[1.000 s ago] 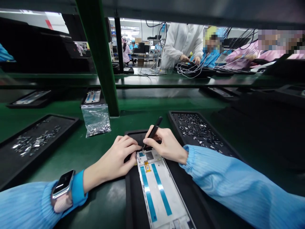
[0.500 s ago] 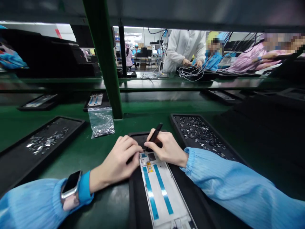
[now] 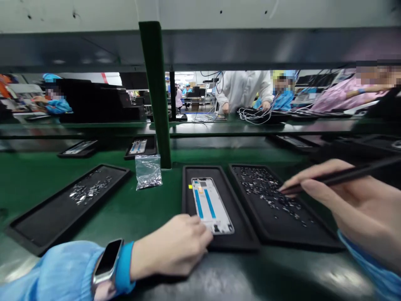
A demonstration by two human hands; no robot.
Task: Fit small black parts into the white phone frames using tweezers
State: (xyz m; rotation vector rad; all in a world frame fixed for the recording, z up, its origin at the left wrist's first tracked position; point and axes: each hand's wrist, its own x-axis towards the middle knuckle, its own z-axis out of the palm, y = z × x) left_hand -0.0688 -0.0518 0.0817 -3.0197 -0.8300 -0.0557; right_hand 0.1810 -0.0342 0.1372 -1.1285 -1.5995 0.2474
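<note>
My right hand (image 3: 354, 205) grips slim black tweezers (image 3: 333, 177), their tip over the right-hand black tray (image 3: 266, 225) among many tiny dark and shiny metal parts (image 3: 266, 188). Beside it a second black tray (image 3: 236, 217) bears a silver phone frame (image 3: 203, 209) with two blue strips and an orange flex piece near its top. My left hand (image 3: 180, 242), curled closed, is at the near-left corner of that tray, against the frame's lower end. Its fingertips are hidden, so what they grip does not show.
On the left lies a black tray (image 3: 40, 225) with shiny small parts. A clear zip bag (image 3: 148, 172) of parts stands by the green post (image 3: 156, 104). Farther back are trays with phone frames (image 3: 138, 146). A shelf (image 3: 234, 46) crosses overhead; co-workers sit and stand beyond.
My right hand with the tweezers has left the top of the phone frame and moved right to the parts tray. My left hand has slid down to the frame's lower end. The view has shifted.
</note>
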